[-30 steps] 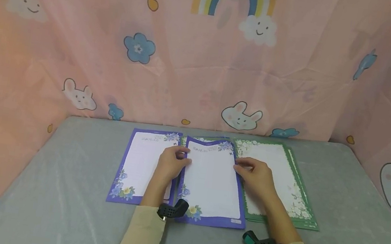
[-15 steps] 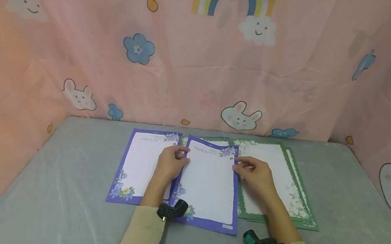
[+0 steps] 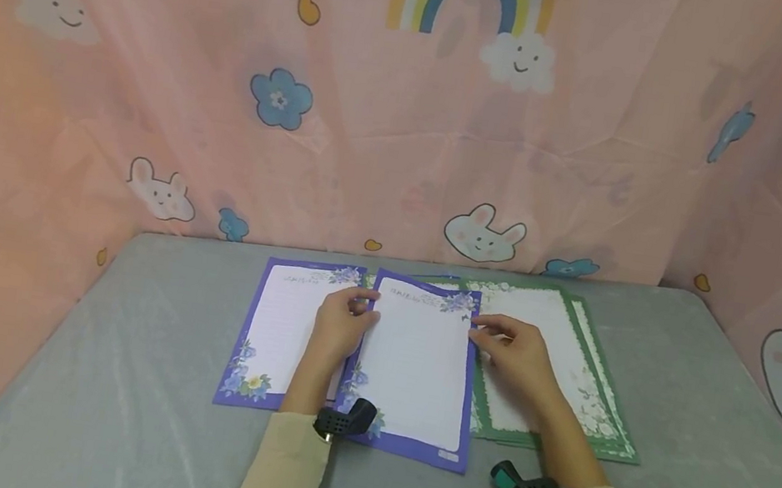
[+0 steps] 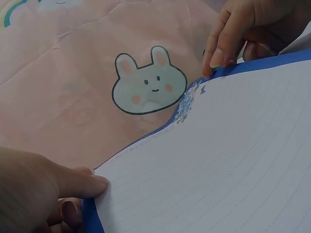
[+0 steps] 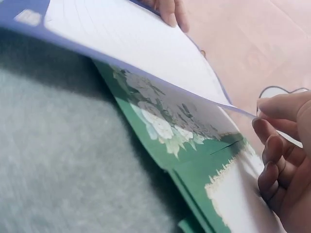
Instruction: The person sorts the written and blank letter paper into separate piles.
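Observation:
A sheet of stationery paper (image 3: pixel 418 366) with a purple border and blue flowers is held up between both hands. My left hand (image 3: pixel 340 322) pinches its left edge near the top, thumb over the face in the left wrist view. On the opposite edge, my right hand (image 3: pixel 514 355) pinches the border between thumb and forefinger, as the right wrist view shows from the side. The sheet hangs above a green-bordered sheet (image 5: pixel 238 199) and bows a little along its top edge (image 4: pixel 131 143). Its lower left corner is partly hidden by the left wrist camera.
Another purple-bordered sheet (image 3: pixel 280 329) lies on the grey table (image 3: pixel 136 375) at left, partly under the left forearm. Green-bordered sheets (image 3: pixel 532 366) overlap in a loose pile at right. A pink patterned curtain (image 3: pixel 343 161) rises behind the table's far edge.
The held sheet's lower end has swung left and slightly toward me, uncovering more of the green-bordered pile. Its top edge has flattened. Both hands stay nearly in place, still pinching its sides.

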Motion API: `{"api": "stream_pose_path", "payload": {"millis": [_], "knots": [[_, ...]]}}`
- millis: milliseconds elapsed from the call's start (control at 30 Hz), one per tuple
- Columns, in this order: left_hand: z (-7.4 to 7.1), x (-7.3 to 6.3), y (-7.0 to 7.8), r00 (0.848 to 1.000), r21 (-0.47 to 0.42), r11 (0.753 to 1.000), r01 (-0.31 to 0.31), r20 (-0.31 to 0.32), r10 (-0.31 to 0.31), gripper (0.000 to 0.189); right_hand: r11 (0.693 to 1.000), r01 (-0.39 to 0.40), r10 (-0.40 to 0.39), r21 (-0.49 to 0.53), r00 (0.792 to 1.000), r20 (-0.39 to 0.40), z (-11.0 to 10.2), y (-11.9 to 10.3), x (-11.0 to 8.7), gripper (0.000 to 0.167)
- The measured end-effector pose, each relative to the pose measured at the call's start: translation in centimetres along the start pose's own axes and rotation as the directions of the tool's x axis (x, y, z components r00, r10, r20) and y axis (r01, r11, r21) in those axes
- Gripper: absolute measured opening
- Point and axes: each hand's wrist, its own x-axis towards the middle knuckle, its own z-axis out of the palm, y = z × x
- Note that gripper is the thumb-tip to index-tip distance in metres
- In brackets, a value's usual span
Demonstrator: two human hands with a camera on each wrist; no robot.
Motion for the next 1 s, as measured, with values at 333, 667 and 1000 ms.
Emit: {"api": "stream_pose_path", "payload": {"millis": [333,667,1000], "knots": [[-0.4,0.0,0.7,1.000,-0.077,0.997,-0.016,-0.003,0.016,0.029,0.992,-0.035,0.027,0.125,0.998,0.061,-0.5,-0.5,-0.1,0.034],[-1.2,-0.3,1.3,1.000,-0.137,0.990,-0.022,-0.024,0.019,0.026,0.983,0.079,-0.109,0.168,0.978,0.178,-0.5,-0.8,-0.3,0.029],[-3.1,-1.4,1.1,0.991,-0.021,0.998,-0.053,0.120,0.055,0.026,0.986,0.099,-0.115,0.133,0.986,0.118,-0.7,-1.6,-0.6,0.029]]}}
